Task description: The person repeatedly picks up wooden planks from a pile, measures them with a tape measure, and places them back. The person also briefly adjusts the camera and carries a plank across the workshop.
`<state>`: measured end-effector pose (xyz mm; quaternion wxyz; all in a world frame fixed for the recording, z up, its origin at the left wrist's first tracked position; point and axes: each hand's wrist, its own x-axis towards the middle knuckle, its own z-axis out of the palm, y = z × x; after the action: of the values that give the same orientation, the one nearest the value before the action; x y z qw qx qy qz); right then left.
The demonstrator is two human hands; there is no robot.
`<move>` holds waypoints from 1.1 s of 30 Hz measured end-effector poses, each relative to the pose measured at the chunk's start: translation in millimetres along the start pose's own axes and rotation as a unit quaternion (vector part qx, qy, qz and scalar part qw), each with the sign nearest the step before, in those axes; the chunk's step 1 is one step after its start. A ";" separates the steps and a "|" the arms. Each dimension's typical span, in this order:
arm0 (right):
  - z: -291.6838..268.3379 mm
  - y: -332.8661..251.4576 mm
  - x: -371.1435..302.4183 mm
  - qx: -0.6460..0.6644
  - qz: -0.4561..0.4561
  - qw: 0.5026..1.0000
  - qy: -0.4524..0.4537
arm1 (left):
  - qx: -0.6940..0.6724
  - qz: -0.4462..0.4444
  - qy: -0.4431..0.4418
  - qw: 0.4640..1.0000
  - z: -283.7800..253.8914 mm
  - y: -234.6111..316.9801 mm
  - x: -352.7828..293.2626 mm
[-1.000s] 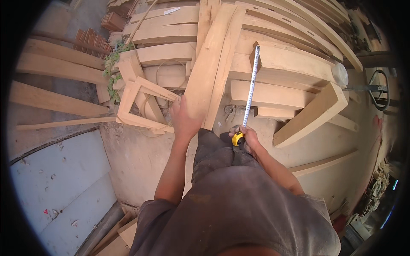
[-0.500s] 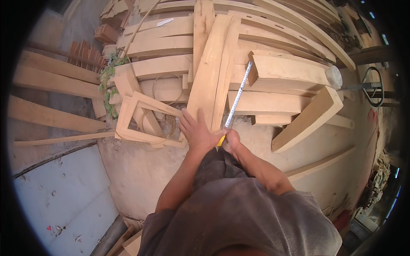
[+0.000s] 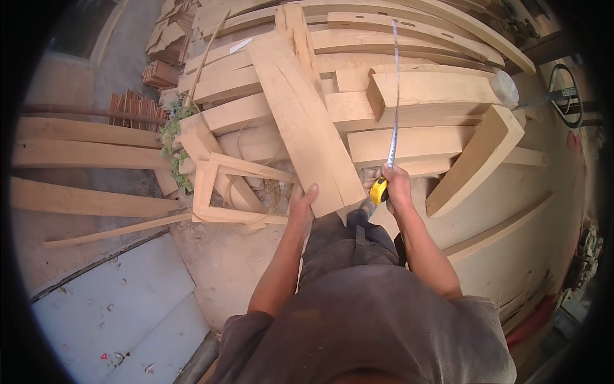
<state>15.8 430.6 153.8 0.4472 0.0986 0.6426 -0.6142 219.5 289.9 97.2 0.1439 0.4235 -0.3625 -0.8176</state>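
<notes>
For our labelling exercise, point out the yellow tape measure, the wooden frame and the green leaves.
Yellow tape measure [image 3: 378, 190]: head view, on its case.
Wooden frame [image 3: 202, 185]: head view, on its left bar.
Green leaves [image 3: 172, 136]: head view, amid the foliage.

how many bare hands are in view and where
2: the bare left hand is at the near left edge of the wide, flat, pale wooden board; the bare right hand holds the yellow and black tape measure. No other hand shows.

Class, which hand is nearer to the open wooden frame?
Left. The left hand is just beside the frame, gripping the board; the right hand is farther, past the board, holding the tape measure.
</notes>
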 end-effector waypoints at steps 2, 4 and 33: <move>-25.5 25.4 32.4 0.037 -0.034 0.998 0.039 | 0.045 0.025 0.006 0.999 -0.3 8.9 4.2; -34.9 51.9 56.8 -0.003 0.007 0.999 0.043 | 0.116 0.028 0.025 0.993 11.6 22.4 2.3; 37.7 13.2 -40.1 -0.629 -0.311 0.712 -0.017 | -0.121 0.032 0.198 0.972 -13.9 -79.4 -1.1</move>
<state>65.1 417.4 178.3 0.2001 -0.4215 0.8672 -0.1741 236.9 339.2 35.9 0.2892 0.5446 -0.2380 -0.7504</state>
